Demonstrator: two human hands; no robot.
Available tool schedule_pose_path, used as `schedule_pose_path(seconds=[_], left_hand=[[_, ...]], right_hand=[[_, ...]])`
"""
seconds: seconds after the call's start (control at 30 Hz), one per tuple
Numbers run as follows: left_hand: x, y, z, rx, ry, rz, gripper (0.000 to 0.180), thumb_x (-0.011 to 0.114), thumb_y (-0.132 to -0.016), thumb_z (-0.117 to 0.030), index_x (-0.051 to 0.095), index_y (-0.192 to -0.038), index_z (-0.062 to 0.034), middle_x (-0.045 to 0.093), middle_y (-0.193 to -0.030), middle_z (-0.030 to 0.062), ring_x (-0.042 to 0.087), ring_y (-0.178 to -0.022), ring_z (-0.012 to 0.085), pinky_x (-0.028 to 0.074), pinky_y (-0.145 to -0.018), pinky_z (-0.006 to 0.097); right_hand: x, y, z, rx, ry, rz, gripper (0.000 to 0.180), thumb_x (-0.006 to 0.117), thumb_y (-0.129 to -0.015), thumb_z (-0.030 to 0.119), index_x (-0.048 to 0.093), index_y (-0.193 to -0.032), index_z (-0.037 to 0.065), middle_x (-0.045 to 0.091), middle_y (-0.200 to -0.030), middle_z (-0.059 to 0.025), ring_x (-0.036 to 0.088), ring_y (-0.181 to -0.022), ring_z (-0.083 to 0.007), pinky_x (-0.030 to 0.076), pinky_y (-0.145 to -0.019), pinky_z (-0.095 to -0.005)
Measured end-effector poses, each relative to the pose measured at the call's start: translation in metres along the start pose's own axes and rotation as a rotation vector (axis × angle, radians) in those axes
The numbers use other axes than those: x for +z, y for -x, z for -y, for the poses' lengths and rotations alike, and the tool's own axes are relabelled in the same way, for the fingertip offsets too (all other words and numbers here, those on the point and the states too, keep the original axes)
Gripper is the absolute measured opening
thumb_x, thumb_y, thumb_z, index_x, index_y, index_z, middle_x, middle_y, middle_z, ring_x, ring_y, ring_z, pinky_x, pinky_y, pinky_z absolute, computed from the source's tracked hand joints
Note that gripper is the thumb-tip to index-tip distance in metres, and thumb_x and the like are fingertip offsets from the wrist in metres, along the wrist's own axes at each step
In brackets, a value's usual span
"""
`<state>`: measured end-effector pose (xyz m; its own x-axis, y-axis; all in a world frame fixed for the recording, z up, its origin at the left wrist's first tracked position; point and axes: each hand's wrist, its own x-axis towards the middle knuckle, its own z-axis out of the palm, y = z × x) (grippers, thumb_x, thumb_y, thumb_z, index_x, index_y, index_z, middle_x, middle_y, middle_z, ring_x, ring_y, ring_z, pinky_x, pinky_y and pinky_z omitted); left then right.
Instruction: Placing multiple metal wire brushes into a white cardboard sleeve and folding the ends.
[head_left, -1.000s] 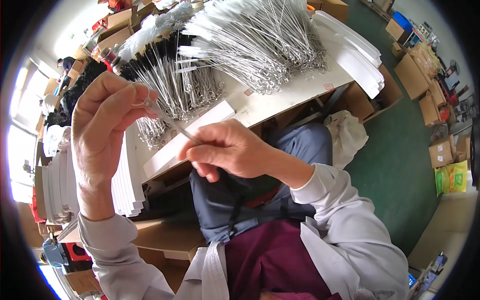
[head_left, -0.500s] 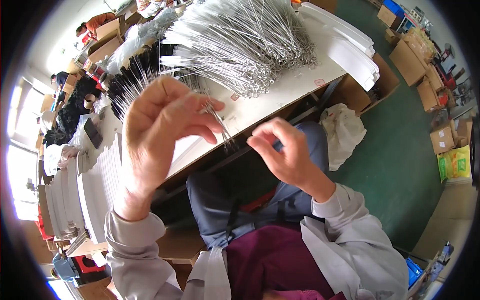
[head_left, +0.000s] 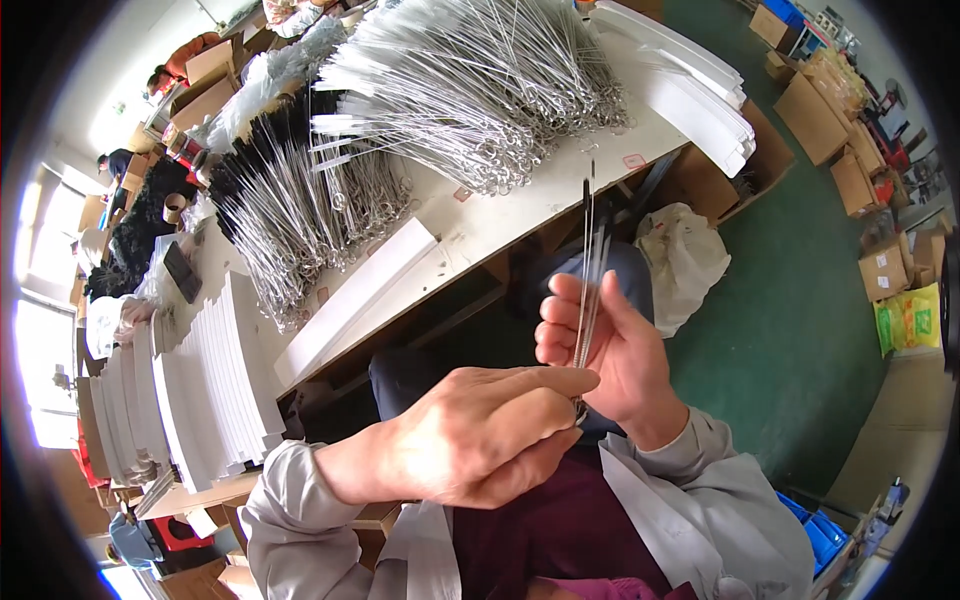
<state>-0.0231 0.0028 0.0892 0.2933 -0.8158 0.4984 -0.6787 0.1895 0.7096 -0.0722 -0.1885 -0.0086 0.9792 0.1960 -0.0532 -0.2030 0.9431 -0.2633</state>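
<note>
My left hand (head_left: 490,435) is closed on the looped ends of a few thin wire brushes (head_left: 587,300), held upright in front of my lap. Their dark bristle tips point up and away from me. My right hand (head_left: 630,365) is cupped around the wire stems, thumb apart from the curled fingers, without visibly gripping them. On the table lie a big heap of white-bristled wire brushes (head_left: 500,110) and, to its left, a pile of black-bristled ones (head_left: 300,210), with loops toward me.
A narrow white box (head_left: 355,300) lies along the table's (head_left: 480,235) near edge. White boxes stand in a row (head_left: 205,370) at left; more white boxes (head_left: 690,90) lie at the right end. A white sack (head_left: 683,265) sits on the floor beside my knee. Cartons (head_left: 820,120) stand far right.
My left hand has moved down and right from over the table, carrying the brushes, which now point upward. My right hand has shifted slightly right and down and turned its palm around the stems.
</note>
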Motion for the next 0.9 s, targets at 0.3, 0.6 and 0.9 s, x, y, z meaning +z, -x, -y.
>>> schedule_pose_path(seconds=[0.3, 0.6, 0.9], left_hand=[[-0.007, -0.008, 0.070, -0.131, -0.420, -0.139, 0.015, 0.074, -0.081, 0.000, 0.067, -0.094, 0.0001, 0.070, -0.094, 0.0168, 0.075, -0.089, 0.0308, 0.060, -0.075, 0.037], [-0.062, -0.068, 0.191, -0.418, -0.742, -0.300, 0.024, 0.069, -0.090, -0.012, 0.068, -0.114, -0.0059, 0.072, -0.080, 0.0141, 0.073, -0.076, 0.0290, 0.058, -0.070, 0.038], [-0.062, -0.090, 0.203, -0.412, -0.994, -0.143, 0.028, 0.072, -0.090, -0.022, 0.066, -0.113, -0.0082, 0.072, -0.094, 0.0167, 0.072, -0.083, 0.0360, 0.058, -0.072, 0.044]], right_hand=[[-0.001, -0.047, 0.061, -0.227, 0.276, -0.134, 0.038, 0.046, -0.111, 0.033, 0.062, -0.123, 0.001, 0.040, -0.070, 0.0046, 0.035, -0.056, -0.0062, 0.030, -0.048, -0.0244], [-0.029, -0.121, 0.079, -0.486, 0.956, -0.276, 0.035, 0.051, -0.111, 0.030, 0.068, -0.109, 0.000, 0.033, -0.062, 0.0098, 0.028, -0.050, -0.0020, 0.028, -0.045, -0.0217], [-0.047, -0.162, 0.091, -0.686, 1.342, -0.334, 0.027, 0.065, -0.102, 0.023, 0.074, -0.098, -0.002, 0.051, -0.062, 0.0046, 0.044, -0.057, -0.0048, 0.039, -0.053, -0.0275]])
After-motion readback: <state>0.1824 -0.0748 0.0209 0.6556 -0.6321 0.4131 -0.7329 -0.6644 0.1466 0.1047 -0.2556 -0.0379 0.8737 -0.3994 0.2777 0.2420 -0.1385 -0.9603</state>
